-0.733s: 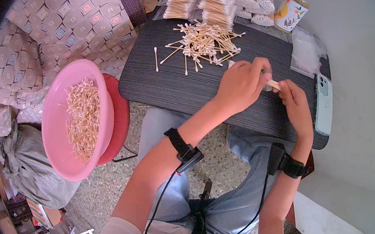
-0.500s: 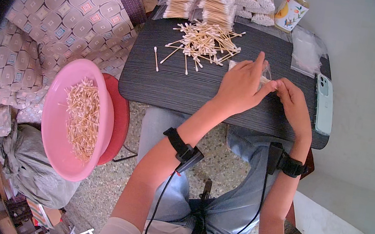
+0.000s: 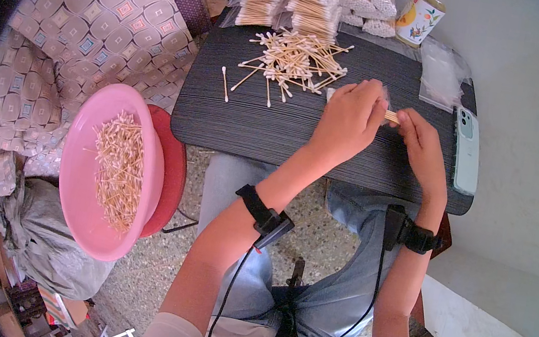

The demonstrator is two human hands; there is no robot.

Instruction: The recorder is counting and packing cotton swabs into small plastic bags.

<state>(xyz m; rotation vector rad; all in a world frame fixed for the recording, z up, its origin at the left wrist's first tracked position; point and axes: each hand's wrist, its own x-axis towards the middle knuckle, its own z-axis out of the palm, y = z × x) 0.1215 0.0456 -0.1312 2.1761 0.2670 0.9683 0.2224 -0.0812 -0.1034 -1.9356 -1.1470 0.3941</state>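
Over the right half of the dark table, my left hand [image 3: 352,119] is closed around a small clear plastic bag [image 3: 387,97], most of it covered by my fingers. White cotton tips peek out at the left of that hand. Between the two hands, a small bundle of cotton swabs [image 3: 391,117] shows its wooden sticks. My right hand [image 3: 424,149] pinches the right end of this bundle. A loose pile of cotton swabs [image 3: 298,62] lies beyond my left hand, with a few strays at its left.
Filled swab bags [image 3: 306,5] are stacked along the far edge, beside a bottle [image 3: 420,16]. Flat clear bags [image 3: 441,75] and a pale phone [image 3: 466,151] lie at the right. A pink basin [image 3: 76,169] of swabs rests on a red stool [image 3: 168,182] at left.
My left hand's raised fingers have curled down over the bag. The sticks between my hands now show more plainly, and my right hand has stayed nearly in place.
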